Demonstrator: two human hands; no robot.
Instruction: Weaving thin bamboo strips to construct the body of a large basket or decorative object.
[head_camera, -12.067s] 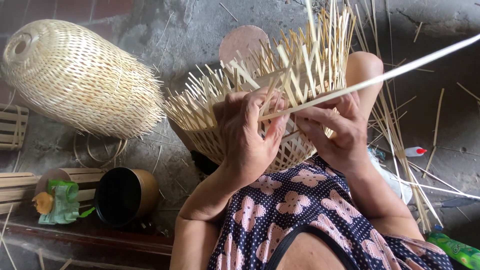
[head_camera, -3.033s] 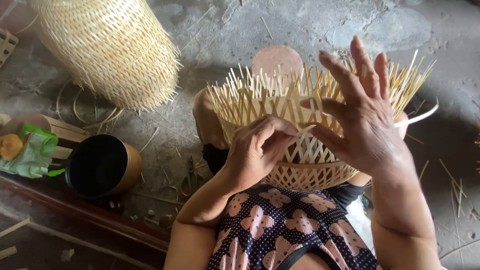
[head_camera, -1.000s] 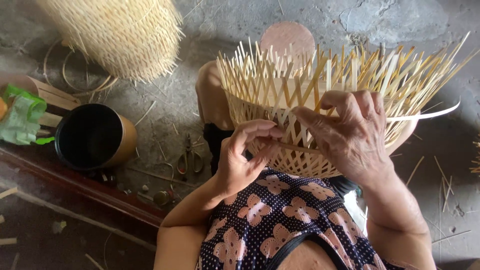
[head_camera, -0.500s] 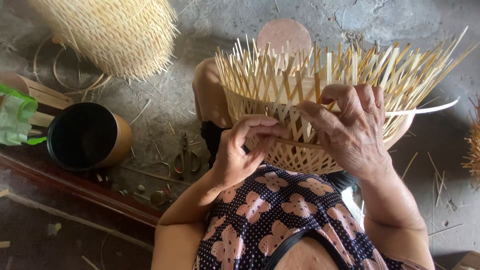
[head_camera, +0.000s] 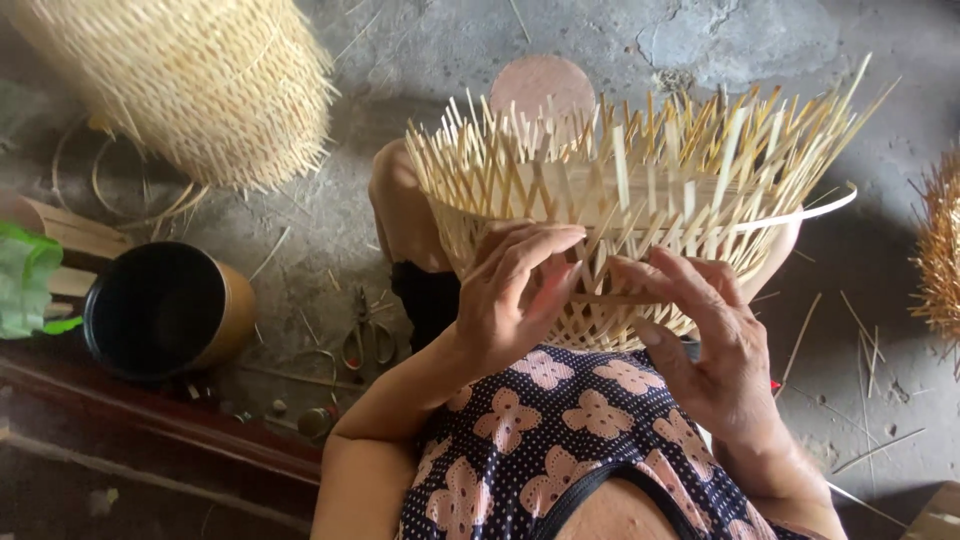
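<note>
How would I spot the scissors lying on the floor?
Start at the half-woven basket that both hands work on, then look lower left to the black round container. The scissors lie on the grey floor between them, metal among pale loose strips.

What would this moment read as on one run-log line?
left hand: fingers on half-woven basket | right hand: fingertips at its weave | nearby: finished basket, black-lined pot, scissors
</note>
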